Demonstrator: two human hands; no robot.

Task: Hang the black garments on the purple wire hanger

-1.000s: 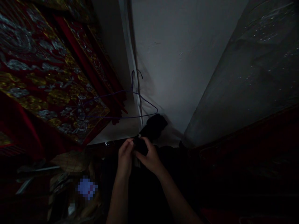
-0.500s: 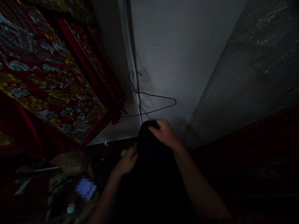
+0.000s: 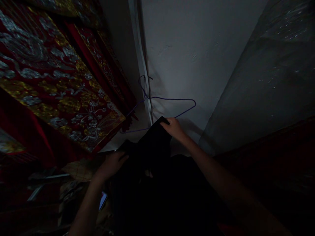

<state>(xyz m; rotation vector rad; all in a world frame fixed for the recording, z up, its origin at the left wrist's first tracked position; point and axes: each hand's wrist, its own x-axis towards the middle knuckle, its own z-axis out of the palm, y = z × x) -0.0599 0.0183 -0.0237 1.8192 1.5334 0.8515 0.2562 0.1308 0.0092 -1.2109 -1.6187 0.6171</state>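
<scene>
A: ok so where's the soft black cloth (image 3: 156, 142)?

B: Held up in front of the person, covering part of the thin purple wire hanger (image 3: 177, 99). Right hand (image 3: 173, 127) has the top corner pinched, thumb against fingers. Left hand (image 3: 113, 163) is at the other edge, but honestly too dark to tell how closed it is.

A: And around that?

B: Narrow pale upright strip (image 3: 139, 46) by the hanger's hook, gold-and-silver embroidered red fabric (image 3: 71, 85) left.

At the lower left, a dark reddish surface (image 3: 24, 214), its exact kind hidden by the gloom, was strewn with clutter (image 3: 70, 193); a brown checked cloth (image 3: 78, 171), two pale bars (image 3: 57, 176) and a lit screen (image 3: 102, 200) could be made out there
</scene>
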